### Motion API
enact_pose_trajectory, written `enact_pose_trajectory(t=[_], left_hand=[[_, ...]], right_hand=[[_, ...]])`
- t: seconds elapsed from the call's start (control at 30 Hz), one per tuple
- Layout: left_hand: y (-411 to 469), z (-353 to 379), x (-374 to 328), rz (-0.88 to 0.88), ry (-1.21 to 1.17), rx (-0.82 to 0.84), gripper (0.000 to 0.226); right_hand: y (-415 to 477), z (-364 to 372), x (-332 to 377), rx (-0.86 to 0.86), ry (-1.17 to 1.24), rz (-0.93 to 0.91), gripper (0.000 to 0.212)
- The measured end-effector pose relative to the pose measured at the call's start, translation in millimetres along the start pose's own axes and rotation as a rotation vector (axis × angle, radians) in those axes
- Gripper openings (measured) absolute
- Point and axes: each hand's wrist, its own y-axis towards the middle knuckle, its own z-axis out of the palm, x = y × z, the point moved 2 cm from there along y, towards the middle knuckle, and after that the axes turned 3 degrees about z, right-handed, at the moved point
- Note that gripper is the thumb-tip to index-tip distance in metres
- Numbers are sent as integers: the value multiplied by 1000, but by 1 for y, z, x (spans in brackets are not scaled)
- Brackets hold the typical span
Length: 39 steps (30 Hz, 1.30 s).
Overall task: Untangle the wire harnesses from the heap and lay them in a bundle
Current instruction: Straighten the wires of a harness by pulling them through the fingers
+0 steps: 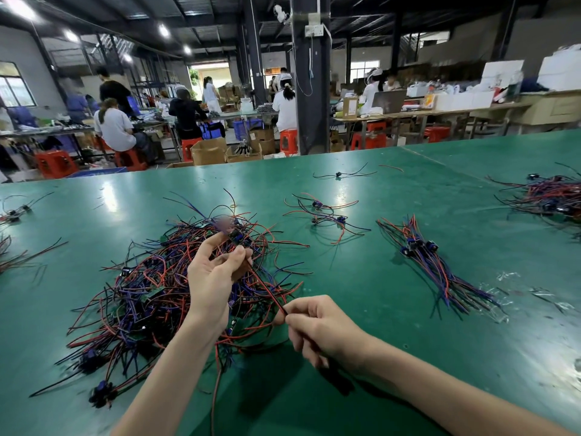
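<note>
A tangled heap of red, black and purple wire harnesses (pixel 147 297) lies on the green table (pixel 377 325), left of centre. Above the heap, my left hand (pixel 213 275) pinches one harness (pixel 267 287) near its small dark connector end. My right hand (pixel 317 328) pinches the other end of that harness's red and black wires, which stretch taut between both hands. To the right lies a straightened bundle of harnesses (pixel 434 265) with their blue connectors grouped at its upper end.
A few loose harnesses (pixel 323 215) lie beyond the heap, and one more (pixel 339 175) sits farther back. Another tangled pile (pixel 553 196) is at the far right, with stray wires (pixel 12 247) at the left edge. Workers sit at benches behind.
</note>
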Motion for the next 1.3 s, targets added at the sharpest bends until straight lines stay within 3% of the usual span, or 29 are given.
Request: enact_pose_trajectory(t=[0.13,0.37,0.47,0.57,0.73,0.9,1.0,1.2,1.3], left_hand=[[-1,2,0,-8,-28,12,31],[-3,4,-1,-82,-131,67,29],[-11,14,2,-115,-130,114,27],[-25,28,11,-158,-87,185,26],[-42,41,28,-227,-19,237,24],[-41,40,31,-262,6,265,23],[-39,39,31,-312,39,310,26],[-40,36,37,-352,91,320,27],[-40,36,38,-333,69,313,25]], right_hand=[[-1,-4,2,39,5,14,23],[1,-13,11,316,106,81,13],[3,-20,11,406,161,118,30],[6,-24,11,290,136,68,39],[11,-31,11,36,68,-68,30],[13,-34,8,-94,84,-69,38],[14,-44,13,-152,129,-79,31],[14,-119,42,-341,255,-78,23],[11,-170,40,-395,285,60,26]])
